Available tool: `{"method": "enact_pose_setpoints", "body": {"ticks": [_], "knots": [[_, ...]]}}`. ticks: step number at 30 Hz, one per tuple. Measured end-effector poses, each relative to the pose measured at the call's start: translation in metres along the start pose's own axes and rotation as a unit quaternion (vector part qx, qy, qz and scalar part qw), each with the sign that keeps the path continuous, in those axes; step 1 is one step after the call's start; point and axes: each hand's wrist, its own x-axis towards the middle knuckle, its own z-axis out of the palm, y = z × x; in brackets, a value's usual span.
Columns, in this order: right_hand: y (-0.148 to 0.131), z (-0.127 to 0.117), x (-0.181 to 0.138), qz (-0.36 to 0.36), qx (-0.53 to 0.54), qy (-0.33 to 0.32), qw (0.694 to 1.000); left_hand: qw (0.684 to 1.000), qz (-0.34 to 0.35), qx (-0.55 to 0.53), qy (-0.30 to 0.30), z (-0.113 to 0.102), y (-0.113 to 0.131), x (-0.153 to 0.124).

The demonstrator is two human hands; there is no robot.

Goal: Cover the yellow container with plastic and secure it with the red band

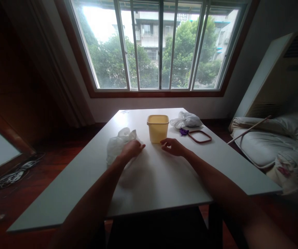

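Note:
A crumpled white plastic bag [119,142] lies on the left part of the white table. My left hand [132,150] is closed, its fingers pinched together at the bag's right edge; the hand covers part of the bag. Just right of centre stands a yellow plastic bin [158,131], upright, with its open top facing up. My right hand [174,147] is at the bin's lower right corner, fingers loosely bent and thumb apart, with nothing in it. Whether its fingertips touch the bin I cannot tell.
On the white table [86,180], a tied white plastic bag [186,120] lies at the back right. Before it are a small purple bundle [183,131] and a brown rounded-square ring [200,137]. A sofa [263,141] with a stick [250,129] stands right; cables [16,175] lie left.

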Motion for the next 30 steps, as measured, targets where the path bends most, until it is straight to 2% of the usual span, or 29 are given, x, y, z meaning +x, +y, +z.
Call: {"method": "enact_pose_setpoints", "body": {"ticks": [2, 3, 5, 6, 8, 12, 15, 18, 20, 25, 28, 30], "knots": [[-0.006, 0.003, -0.001, -0.024, 0.045, -0.039, 0.998, 0.988, 0.122, -0.097, 0.009, 0.008, 0.024, -0.009], [-0.009, 0.004, -0.002, -0.042, 0.059, -0.062, 0.995, 0.965, 0.210, -0.158, 0.019, 0.012, 0.034, -0.014], [-0.016, 0.004, -0.002, -0.079, 0.059, -0.084, 0.992, 0.913, 0.324, -0.246, 0.032, 0.016, 0.046, -0.021], [-0.019, 0.003, -0.002, -0.092, 0.049, -0.077, 0.992, 0.894, 0.356, -0.270, 0.039, 0.017, 0.048, -0.024], [-0.023, -0.002, -0.001, -0.099, 0.027, -0.043, 0.994, 0.884, 0.376, -0.272, 0.060, 0.018, 0.047, -0.025], [-0.023, -0.016, 0.001, -0.068, 0.048, 0.019, 0.996, 0.921, 0.329, -0.166, 0.129, 0.021, 0.032, -0.017], [-0.018, -0.025, 0.003, -0.049, 0.094, 0.079, 0.991, 0.953, 0.256, -0.096, 0.130, 0.027, 0.018, -0.005], [-0.009, -0.032, 0.005, -0.014, 0.145, 0.144, 0.979, 0.971, 0.184, -0.062, 0.139, 0.026, 0.005, 0.005], [-0.002, -0.038, 0.006, 0.015, 0.157, 0.192, 0.969, 0.972, 0.155, -0.055, 0.169, 0.018, -0.003, 0.009], [0.016, -0.057, 0.008, 0.082, 0.172, 0.295, 0.936, 0.952, 0.144, -0.044, 0.267, -0.018, -0.021, 0.005], [0.028, -0.069, 0.009, 0.105, 0.206, 0.351, 0.907, 0.945, 0.103, -0.067, 0.302, -0.032, -0.028, 0.001], [0.039, -0.077, 0.009, 0.122, 0.232, 0.378, 0.888, 0.942, 0.078, -0.118, 0.304, -0.035, -0.031, 0.001]]}}
